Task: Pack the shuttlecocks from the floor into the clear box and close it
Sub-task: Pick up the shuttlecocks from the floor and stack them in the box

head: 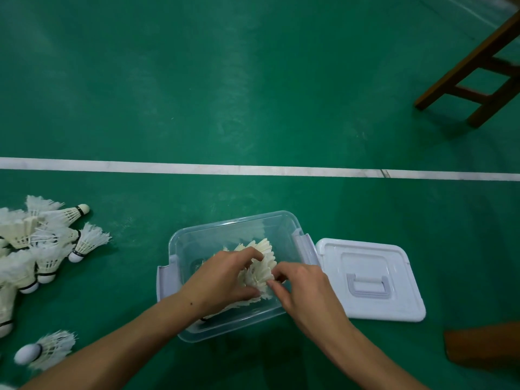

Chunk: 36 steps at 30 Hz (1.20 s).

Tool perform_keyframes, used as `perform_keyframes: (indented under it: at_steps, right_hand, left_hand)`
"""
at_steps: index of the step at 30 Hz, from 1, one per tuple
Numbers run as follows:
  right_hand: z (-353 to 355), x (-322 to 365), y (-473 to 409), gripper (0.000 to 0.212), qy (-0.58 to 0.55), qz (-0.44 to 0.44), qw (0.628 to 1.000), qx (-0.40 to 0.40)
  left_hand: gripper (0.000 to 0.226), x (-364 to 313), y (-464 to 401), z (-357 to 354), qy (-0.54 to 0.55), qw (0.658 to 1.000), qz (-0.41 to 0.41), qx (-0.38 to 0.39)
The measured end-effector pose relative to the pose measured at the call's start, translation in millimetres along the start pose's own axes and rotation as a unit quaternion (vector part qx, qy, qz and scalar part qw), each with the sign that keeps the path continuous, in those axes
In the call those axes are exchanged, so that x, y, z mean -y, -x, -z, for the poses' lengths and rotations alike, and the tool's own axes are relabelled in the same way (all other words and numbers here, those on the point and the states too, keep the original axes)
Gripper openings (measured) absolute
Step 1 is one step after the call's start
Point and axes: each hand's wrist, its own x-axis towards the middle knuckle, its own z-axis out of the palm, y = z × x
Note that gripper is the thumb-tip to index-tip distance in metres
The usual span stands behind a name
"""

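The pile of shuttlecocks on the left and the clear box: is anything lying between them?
No. In the head view, only bare green floor separates the pile of shuttlecocks from the clear box.

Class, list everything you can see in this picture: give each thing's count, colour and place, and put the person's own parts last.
clear box: one, transparent, open on the floor, centre.
shuttlecocks in the box: a bunch, cream-white, count unclear.
loose shuttlecocks: a pile, white, floor at left.
lid: one, white, on the floor right of the box.
court line: one, white, across the green floor.
wooden furniture: brown legs, top right.
left hand: one, gripping the boxed shuttlecocks.
right hand: one, fingers pinching them.
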Motion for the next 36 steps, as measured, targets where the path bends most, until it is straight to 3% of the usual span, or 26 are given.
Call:
perform_keyframes:
  at_steps: [4, 8, 12, 19, 24, 33, 36]
  right_hand:
    - [-1, -4, -6, 0.009, -0.038, -0.055, 0.997, 0.045]
    - [8, -8, -7, 0.018, -0.001, -0.069, 0.993, 0.095]
    - [35, -15, -4, 0.025, 0.057, -0.066, 0.995, 0.051]
    - [66, -31, -5, 0.016, -0.021, -0.094, 0.995, -0.011]
    - [61, -32, -8, 0.013, -0.037, -0.093, 0.995, -0.025]
    - [43, 4, -17, 0.011, -0.063, -0.026, 0.998, -0.005]
    - [32, 38, -20, 0.019, -0.069, 0.022, 0.997, 0.011]
  left_hand:
    - [0.055, 3, -1, -2, 0.038, 0.999, 0.003, -0.01]
    - [0.043, 1, -6, -8, 0.003, 1.0, 0.014, -0.013]
    - [0.041, -8, -13, -19, -0.078, 0.997, 0.016, -0.004]
    - [0.044, -18, -35, -48, -0.179, 0.983, 0.01, 0.037]
    - [0.067, -16, -29, -47, -0.115, 0.993, 0.007, 0.024]
    - [0.057, -15, 30, 30, 0.099, 0.985, 0.042, -0.134]
    - [0.039, 4, 75, 55, 0.13, 0.97, 0.061, -0.194]
